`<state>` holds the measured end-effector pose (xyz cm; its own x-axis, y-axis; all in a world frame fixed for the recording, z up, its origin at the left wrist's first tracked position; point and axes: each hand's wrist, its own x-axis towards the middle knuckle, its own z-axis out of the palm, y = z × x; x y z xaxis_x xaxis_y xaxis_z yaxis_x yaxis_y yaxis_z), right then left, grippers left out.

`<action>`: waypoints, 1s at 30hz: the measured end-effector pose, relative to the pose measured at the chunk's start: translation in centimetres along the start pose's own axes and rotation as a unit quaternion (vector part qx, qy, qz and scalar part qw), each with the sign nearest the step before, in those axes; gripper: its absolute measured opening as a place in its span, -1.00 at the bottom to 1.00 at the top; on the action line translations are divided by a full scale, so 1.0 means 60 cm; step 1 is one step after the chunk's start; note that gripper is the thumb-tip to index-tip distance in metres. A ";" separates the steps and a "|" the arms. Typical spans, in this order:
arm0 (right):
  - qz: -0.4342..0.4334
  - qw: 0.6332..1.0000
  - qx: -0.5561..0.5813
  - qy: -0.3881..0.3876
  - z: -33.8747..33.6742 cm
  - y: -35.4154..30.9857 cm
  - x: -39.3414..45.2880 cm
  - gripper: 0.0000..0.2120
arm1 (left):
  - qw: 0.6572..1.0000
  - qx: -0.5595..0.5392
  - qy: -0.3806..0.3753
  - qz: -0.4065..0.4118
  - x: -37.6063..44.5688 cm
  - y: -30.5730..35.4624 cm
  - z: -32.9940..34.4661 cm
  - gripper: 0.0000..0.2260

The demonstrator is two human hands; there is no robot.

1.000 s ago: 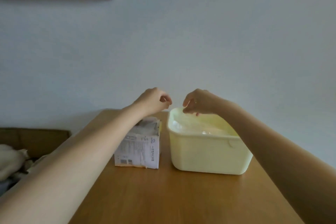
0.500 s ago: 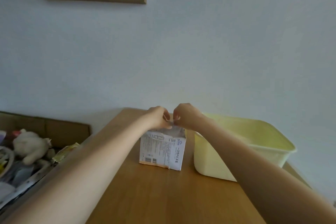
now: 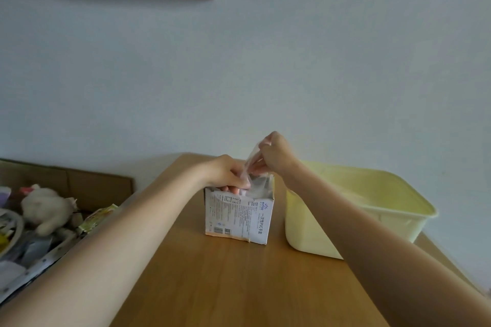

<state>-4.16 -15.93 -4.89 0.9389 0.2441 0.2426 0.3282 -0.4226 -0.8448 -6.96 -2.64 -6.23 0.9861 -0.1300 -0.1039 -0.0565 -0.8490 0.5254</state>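
Right hand [image 3: 276,154] pinches a clear glove [image 3: 251,164] above the glove box [image 3: 239,216]; left hand [image 3: 225,172] grips its top edge; yellow tub [image 3: 393,194] just right; desk [image 3: 239,287] spreads wide nearer.

The right hand [image 3: 277,158] has been raised from the top of the box [image 3: 239,216], and a clear plastic glove [image 3: 249,167] has been drawn up with it. The left hand [image 3: 225,174] has been lowered, fingers curled over the box's open edge.
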 end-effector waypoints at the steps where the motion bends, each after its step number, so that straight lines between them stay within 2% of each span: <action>1: -0.003 0.999 0.041 0.010 -0.003 -0.005 0.002 -0.73 | 1.000 0.008 0.001 -0.001 0.000 -0.001 0.000 -0.82; 3: -0.021 0.994 0.101 0.033 -0.015 -0.021 0.007 -0.75 | 1.000 0.010 0.009 -0.001 0.002 -0.002 0.000 -0.86; 7: -0.074 0.984 0.134 0.086 -0.044 -0.038 0.016 -0.80 | 0.997 -0.073 0.023 0.000 0.011 0.000 -0.003 -0.88; 9: -0.073 0.989 0.126 0.005 -0.054 -0.038 0.009 -0.94 | 0.998 -0.064 0.023 -0.012 0.011 0.003 -0.002 -0.85; 12: -0.037 0.985 -0.098 -0.137 -0.049 -0.017 0.001 -0.52 | 0.999 -0.043 0.028 -0.015 0.011 0.003 0.003 -0.82; 13: -0.044 0.977 -0.160 -0.137 -0.041 -0.008 0.001 -0.56 | 0.999 -0.042 0.029 -0.015 0.012 0.003 0.005 -0.81; 14: -0.062 0.974 -0.180 -0.120 -0.034 -0.005 0.000 -0.69 | 0.999 -0.040 0.031 -0.014 0.013 0.004 0.006 -0.80; 15: -0.075 0.978 -0.168 -0.095 -0.030 -0.003 0.004 -0.76 | 0.999 -0.036 0.032 -0.014 0.015 0.004 0.007 -0.80; 17: -0.089 0.988 -0.116 -0.050 -0.027 -0.005 0.012 -0.75 | 0.999 -0.029 0.041 -0.013 0.015 0.004 0.005 -0.83; 20: -0.092 0.994 0.047 0.035 -0.042 -0.017 0.027 -0.74 | 0.999 -0.037 0.035 -0.011 0.012 -0.001 0.000 -0.84; 24: -0.054 0.954 0.258 0.141 -0.103 -0.044 0.035 -0.81 | 0.999 -0.034 0.028 -0.003 0.010 -0.004 0.001 -0.84; 26: -0.049 0.951 0.276 0.133 -0.128 -0.055 0.026 -0.82 | 0.999 -0.046 0.017 0.003 0.008 0.001 0.000 -0.77; 28: -0.055 0.957 0.263 0.105 -0.140 -0.056 0.014 -0.79 | 0.995 -0.098 0.008 0.002 0.010 0.007 -0.005 -0.63; 30: -0.062 0.961 0.259 0.071 -0.146 -0.049 0.007 -0.79 | 0.982 -0.178 0.069 0.000 0.012 0.011 -0.018 -0.55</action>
<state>-3.82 -22.22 1.88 0.9130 0.1267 0.3877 0.3767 0.1028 -0.9206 -6.12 -2.76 -5.06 0.9993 -0.0380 -0.0014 -0.0222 -0.6133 0.7895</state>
